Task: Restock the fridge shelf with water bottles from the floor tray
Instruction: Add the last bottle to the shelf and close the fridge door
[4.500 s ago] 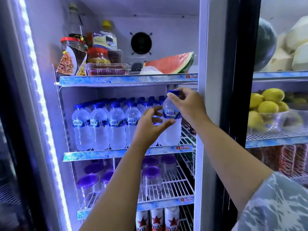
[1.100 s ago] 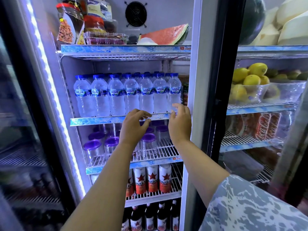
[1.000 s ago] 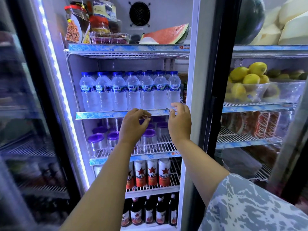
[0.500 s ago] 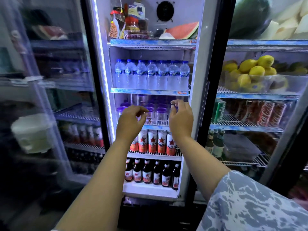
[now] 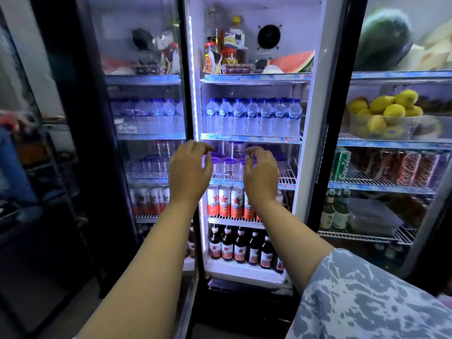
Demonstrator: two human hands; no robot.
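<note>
A row of clear water bottles (image 5: 253, 116) with blue caps and blue labels fills the front of the second fridge shelf (image 5: 249, 138). My left hand (image 5: 188, 170) and my right hand (image 5: 260, 172) hang in the air in front of the fridge, below that shelf, apart from it. Both have loosely curled fingers and hold nothing. The floor tray is out of sight.
The open glass door (image 5: 144, 118) stands at the left and mirrors the shelves. Lower shelves hold purple-lidded cups (image 5: 230, 162), red-and-white cans (image 5: 225, 201) and dark bottles (image 5: 241, 245). A watermelon slice (image 5: 293, 61) and jars sit on top. Lemons (image 5: 386, 111) fill the right-hand fridge.
I have stepped back from the fridge, so more of it and the door shows. Both hands left the water bottle on the shelf and drew away, empty.
</note>
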